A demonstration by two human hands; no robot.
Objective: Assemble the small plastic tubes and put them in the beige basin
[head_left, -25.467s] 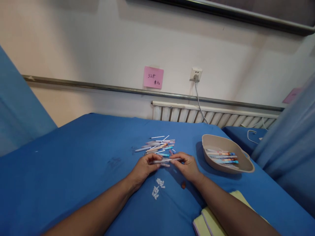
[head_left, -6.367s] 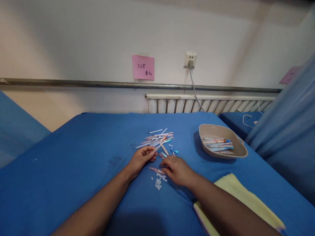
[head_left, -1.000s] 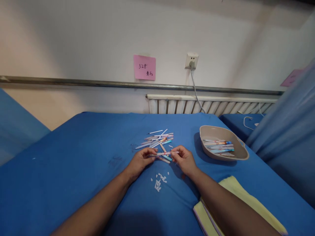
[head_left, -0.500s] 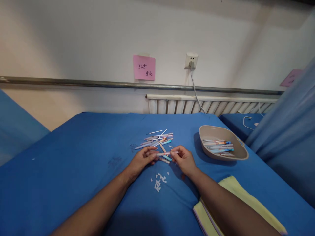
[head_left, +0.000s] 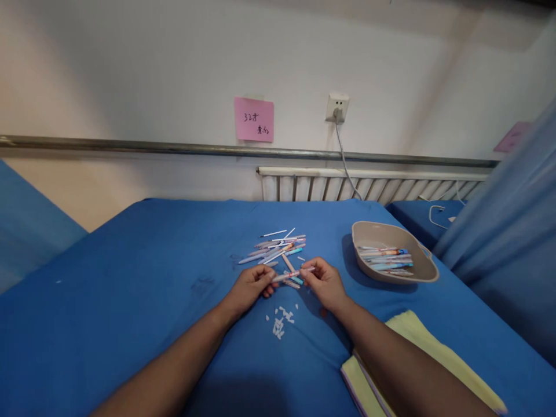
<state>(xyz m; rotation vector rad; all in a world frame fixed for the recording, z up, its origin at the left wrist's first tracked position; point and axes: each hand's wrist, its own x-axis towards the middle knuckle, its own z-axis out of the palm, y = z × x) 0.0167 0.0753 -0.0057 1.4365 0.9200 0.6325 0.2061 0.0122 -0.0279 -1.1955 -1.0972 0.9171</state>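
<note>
On the blue cloth both hands meet on one slim pen that has a red band. My left hand pinches its left end, fingers curled. My right hand pinches the right end. Just beyond them lies a loose heap of pens and refills. Small white caps are scattered on the cloth just below the hands.
A beige oval tray with several pens in it stands to the right. A yellow cloth or notebook lies at the near right. A blue curtain hangs at the far right; a radiator and a wall socket with a cable sit behind the table.
Over the last second the left hand dropped slightly and closed on the pen's left end, tilting the pen down to the left. The right hand stayed put.
</note>
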